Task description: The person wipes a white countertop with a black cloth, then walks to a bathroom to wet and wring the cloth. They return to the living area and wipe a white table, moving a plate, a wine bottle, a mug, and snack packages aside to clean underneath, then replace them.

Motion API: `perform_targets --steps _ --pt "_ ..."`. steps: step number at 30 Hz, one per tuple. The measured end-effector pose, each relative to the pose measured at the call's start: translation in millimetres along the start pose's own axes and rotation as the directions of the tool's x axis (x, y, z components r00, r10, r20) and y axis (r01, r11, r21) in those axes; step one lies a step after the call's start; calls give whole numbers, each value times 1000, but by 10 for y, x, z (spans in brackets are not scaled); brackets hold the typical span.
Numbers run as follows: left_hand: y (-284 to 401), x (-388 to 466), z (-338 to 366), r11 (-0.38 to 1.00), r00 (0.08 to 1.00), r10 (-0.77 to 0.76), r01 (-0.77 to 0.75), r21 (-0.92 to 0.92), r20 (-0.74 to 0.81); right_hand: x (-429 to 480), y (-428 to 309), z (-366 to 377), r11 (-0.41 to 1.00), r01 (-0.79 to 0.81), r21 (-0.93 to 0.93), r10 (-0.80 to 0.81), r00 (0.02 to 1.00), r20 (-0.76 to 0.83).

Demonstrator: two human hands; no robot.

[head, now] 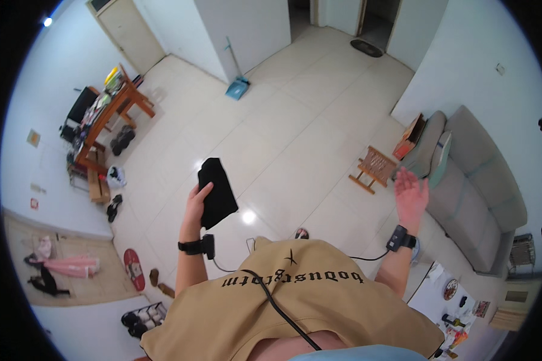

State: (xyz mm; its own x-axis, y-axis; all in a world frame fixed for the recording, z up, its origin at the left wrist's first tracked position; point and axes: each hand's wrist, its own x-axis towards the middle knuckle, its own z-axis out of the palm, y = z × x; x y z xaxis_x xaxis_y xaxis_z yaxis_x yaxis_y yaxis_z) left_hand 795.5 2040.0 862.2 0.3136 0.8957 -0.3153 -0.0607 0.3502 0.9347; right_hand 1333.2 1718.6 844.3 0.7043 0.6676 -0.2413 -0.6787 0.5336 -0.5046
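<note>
My left hand (197, 205) grips a flat, folded black item (218, 193), perhaps cloth, by its near side, with the thumb on top. What exactly the item is cannot be told. My right hand (410, 195) is held out at the right, palm up with fingers apart, and nothing lies in it. A low folding stool (374, 168) with a woven seat stands on the tiled floor beyond and to the left of that hand. Both wrists wear black straps with small cabled devices. A black cable runs down over my tan shirt (293, 275).
A grey sofa (474, 189) and a cardboard box (410, 135) stand at the right. A cluttered wooden table (113, 108) is at the left. A blue dustpan (238, 88) stands by the wall corner. A white table (427, 293) with a plate and bottle is at the lower right.
</note>
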Motion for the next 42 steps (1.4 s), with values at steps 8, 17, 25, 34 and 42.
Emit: perform_targets --steps 8,17,25,34,42 --pt "517 2299 447 1000 998 14 -15 -25 -54 2385 23 1408 984 55 -171 -16 975 221" --pt "1339 5490 1958 999 984 -36 39 -17 175 4098 -311 1439 957 277 -83 -286 949 -132" --pt "1905 7868 4651 995 784 -45 -22 100 620 4966 -669 782 861 476 -181 -508 790 -343" --pt "2238 9681 6710 993 759 -23 -59 104 651 8284 -1720 1324 890 413 -194 -440 889 -125" --pt "2634 11456 7493 999 875 6 -27 36 484 11456 -1884 2965 782 258 -567 -207 966 154"
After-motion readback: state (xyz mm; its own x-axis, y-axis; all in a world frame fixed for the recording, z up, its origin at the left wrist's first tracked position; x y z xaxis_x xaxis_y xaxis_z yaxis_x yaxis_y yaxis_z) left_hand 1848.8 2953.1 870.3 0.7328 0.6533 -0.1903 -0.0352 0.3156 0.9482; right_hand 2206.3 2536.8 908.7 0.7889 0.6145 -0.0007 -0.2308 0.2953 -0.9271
